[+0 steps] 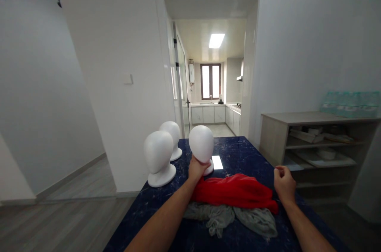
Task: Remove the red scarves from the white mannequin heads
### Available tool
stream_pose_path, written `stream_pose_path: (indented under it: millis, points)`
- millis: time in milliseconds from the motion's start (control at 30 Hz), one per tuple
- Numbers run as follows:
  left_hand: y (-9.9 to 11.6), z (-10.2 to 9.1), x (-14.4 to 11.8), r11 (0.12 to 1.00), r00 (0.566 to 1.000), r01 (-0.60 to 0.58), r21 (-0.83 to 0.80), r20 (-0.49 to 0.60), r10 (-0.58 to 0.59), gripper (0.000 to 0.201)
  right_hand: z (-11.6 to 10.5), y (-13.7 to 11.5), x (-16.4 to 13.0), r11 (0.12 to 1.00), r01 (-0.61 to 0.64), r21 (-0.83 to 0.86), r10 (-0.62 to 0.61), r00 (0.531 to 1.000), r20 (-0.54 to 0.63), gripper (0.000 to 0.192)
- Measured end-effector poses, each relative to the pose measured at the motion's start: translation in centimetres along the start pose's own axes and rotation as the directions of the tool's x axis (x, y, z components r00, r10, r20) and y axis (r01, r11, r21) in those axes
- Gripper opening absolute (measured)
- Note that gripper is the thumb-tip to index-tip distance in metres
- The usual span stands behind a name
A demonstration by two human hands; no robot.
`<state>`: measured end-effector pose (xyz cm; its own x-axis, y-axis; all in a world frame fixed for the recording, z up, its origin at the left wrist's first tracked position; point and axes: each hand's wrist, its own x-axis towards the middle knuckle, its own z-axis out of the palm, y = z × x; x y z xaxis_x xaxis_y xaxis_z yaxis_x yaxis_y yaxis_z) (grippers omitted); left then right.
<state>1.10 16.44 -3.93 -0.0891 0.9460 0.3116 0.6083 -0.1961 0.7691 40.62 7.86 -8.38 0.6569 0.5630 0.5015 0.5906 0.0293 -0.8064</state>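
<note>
My left hand is closed round the neck of a white mannequin head, which stands upright on the table. Two more white mannequin heads, a nearer one and a farther one, stand to its left. Right of the red cloth, near the table's right edge, my right hand is raised with its fingers curled in, and nothing shows in it. The bunched red cloth lies in front of the held head. A crumpled grey cloth lies on the near side of the red one.
The dark blue marbled table reaches towards a doorway into a kitchen. On the right stands a wooden shelf unit with papers and dishes inside. A pack of water bottles sits on its top. White walls rise behind.
</note>
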Motion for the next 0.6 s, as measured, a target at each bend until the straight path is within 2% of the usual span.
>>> stream_pose_path:
  millis: [67,167,300,367,467,533,600]
  points:
    - [-0.1,0.5,0.2,0.998,0.995,0.057,0.004,-0.087,-0.056,0.085,0.2,0.7,0.0,0.999,0.041,-0.023,-0.041,0.999,0.020,0.035]
    - [-0.3,0.5,0.5,0.996,0.987,0.085,0.004,-0.138,-0.084,0.080,0.4,0.9,0.4,0.996,0.080,-0.029,-0.078,0.994,0.072,0.037]
    - [0.8,-1.3,1.1,0.999,0.984,-0.031,-0.019,-0.176,0.027,0.080,0.4,1.1,0.8,1.000,0.018,-0.001,-0.018,0.998,0.062,0.039]
    - [2.0,-3.2,1.0,0.991,0.975,-0.131,-0.029,-0.184,0.124,0.077,0.4,1.3,0.9,1.000,-0.024,0.009,0.023,0.998,0.052,0.038]
    - [3.8,-7.5,-0.7,0.958,0.949,-0.287,-0.013,-0.143,0.282,0.065,0.4,1.5,1.0,0.997,-0.066,0.031,0.064,0.996,0.058,0.037]
    - [4.0,-11.1,-3.4,0.919,0.917,-0.394,0.035,-0.055,0.395,0.058,0.4,1.5,0.9,0.996,-0.078,0.039,0.075,0.995,0.065,0.038]
    - [3.1,-14.9,-7.0,0.928,0.932,-0.359,0.100,-0.015,0.362,0.062,0.4,1.3,0.8,0.997,-0.075,0.036,0.072,0.995,0.073,0.040]
